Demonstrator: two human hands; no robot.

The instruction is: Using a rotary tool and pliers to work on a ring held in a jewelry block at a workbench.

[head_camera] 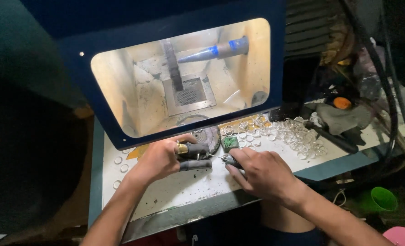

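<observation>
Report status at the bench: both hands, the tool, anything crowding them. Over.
Left hand grips two dark handles. Right hand holds a small rotary tool, tip toward the handles. Clear rings and a green block close behind.

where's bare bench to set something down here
Bare bench lies along the near edge, below the left hand and right hand. Crowded: clear rings at the right, the green block and round disc behind the hands.

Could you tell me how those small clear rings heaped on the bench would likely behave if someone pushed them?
The clear rings look small and loose, so they would probably scatter. Being round, some may roll. They look glassy, so possibly brittle.
</observation>
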